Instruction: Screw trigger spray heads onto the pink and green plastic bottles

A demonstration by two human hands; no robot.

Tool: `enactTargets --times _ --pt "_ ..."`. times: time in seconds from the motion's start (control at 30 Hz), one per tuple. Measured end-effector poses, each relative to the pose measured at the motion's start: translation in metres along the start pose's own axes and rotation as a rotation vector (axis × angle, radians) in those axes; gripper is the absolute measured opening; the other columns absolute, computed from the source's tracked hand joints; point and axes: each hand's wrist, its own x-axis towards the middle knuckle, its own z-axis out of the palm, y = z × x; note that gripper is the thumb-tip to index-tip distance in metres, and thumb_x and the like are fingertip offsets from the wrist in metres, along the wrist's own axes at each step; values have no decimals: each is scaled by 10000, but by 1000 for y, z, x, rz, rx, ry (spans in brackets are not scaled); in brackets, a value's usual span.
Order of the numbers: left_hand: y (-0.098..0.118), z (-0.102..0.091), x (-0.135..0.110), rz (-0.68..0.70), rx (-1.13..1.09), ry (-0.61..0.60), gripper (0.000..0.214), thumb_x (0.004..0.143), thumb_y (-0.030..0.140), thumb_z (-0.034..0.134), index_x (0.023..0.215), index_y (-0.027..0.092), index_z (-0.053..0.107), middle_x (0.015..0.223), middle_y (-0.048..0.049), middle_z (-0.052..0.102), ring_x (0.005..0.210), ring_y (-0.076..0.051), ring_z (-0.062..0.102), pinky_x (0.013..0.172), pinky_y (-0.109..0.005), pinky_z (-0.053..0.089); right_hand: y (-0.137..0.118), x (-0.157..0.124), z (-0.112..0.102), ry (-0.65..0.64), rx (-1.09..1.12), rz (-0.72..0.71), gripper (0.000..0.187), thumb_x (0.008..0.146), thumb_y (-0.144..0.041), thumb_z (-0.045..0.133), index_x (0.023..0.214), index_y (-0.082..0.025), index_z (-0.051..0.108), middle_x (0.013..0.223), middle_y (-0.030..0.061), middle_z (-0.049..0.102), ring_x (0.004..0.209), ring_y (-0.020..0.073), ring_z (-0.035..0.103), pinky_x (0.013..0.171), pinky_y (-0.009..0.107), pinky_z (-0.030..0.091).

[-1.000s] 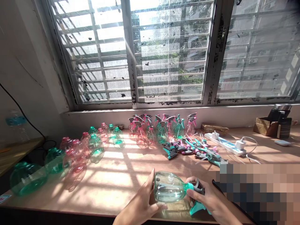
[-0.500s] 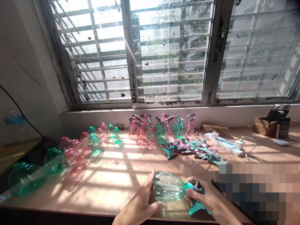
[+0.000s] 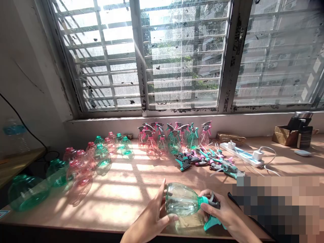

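Green bottle [image 3: 182, 202] lies sideways just above the tabletop [image 3: 121, 199], near its front edge. Left hand [image 3: 149, 221] fingers are wrapped around its base, and the right hand [image 3: 222, 212] is closed on the teal sprayer [image 3: 211, 212] at its neck.

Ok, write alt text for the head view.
Two hands hold a green-tinted spray bottle on its side over a wooden table: the left hand cups its body, the right hand grips the teal trigger head. Behind lie loose trigger heads, pink and green bottles and a barred window.
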Motion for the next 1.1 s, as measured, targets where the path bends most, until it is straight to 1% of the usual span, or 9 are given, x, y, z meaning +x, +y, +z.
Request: enactTargets --times 0.17,0.23,0.33,0.4,0.5,0.7,0.8,0.93,1.1 --pt "-1 -5 -2 78 145 -1 912 935 275 692 1609 450 104 1736 -28 109 1556 -372 221 1218 -499 365 -1 0 1 -5 8 14 397 742 -450 875 915 -159 665 568 -7 698 476 162 634 481 273 490" --pt "-2 -5 -3 64 164 9 931 930 267 696 1611 449 90 1732 -43 141 1542 -375 260 1212 -494 374 -2 -1 2 -2 8 17 403 737 -452 878 914 -162 663 559 -12 689 475 162 629 484 278 495" --pt "-2 -3 -2 -16 110 1 1128 858 214 776 1616 413 -35 1671 -104 333 1452 -364 435 1169 -497 430 -5 -2 3 3 5 16 398 737 -451 877 903 -160 663 562 -18 675 482 161 626 495 283 493" --pt "-1 -2 -2 -24 63 -15 1196 830 211 806 1617 372 -80 1635 -113 406 1440 -364 454 1173 -505 422 -6 -2 4 9 3 22 406 730 -456 879 903 -159 662 562 -23 662 481 162 622 499 291 495" --pt "2 -1 -2 12 50 -16 1076 871 262 770 1635 338 16 1664 -95 355 1495 -368 370 1213 -497 364 -5 -2 3 18 8 33 428 723 -469 880 914 -158 657 561 -29 651 486 166 627 504 292 497" --pt "6 -2 -3 -10 97 6 1013 867 220 758 1622 396 106 1691 -71 289 1391 -341 503 1147 -446 458 0 0 0 32 22 29 465 699 -481 899 919 -153 653 568 -11 687 469 161 635 482 272 478" --pt "5 -2 -3 -7 162 11 1056 871 184 741 1619 422 35 1681 -61 324 1425 -333 463 1188 -467 403 1 1 0 34 25 24 459 696 -478 903 906 -153 656 554 -13 690 457 156 633 478 265 473" --pt "4 -1 -2 -26 110 -26 1201 830 114 752 1607 369 -127 1614 -104 442 1403 -326 503 1173 -468 425 -1 0 1 21 9 18 439 706 -484 894 890 -160 662 555 -22 677 462 160 634 483 277 488" --pt "1 -2 -2 4 135 27 1027 888 224 734 1632 359 39 1675 -84 324 1522 -358 315 1241 -504 315 -3 -1 2 17 -25 11 454 709 -527 877 894 -169 668 552 -19 675 471 170 633 494 293 502"
